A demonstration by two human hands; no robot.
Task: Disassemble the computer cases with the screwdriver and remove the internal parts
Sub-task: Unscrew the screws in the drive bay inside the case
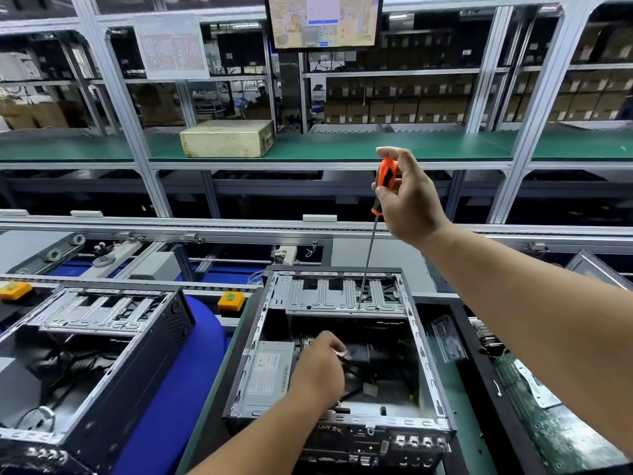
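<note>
Left hand (320, 366) reaches into an open computer case (424, 354), fingers pinching a cable (351, 366). Right hand (409, 197) grips an orange screwdriver (383, 185), tip on the drive bracket (346, 298).

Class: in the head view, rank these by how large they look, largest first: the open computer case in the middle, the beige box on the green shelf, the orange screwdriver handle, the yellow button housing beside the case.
1. Open computer case
2. Beige box, though it sits farther from the camera, so its true size is unsure
3 and 4. Orange screwdriver handle and yellow button housing look about alike; not ranked.
</note>
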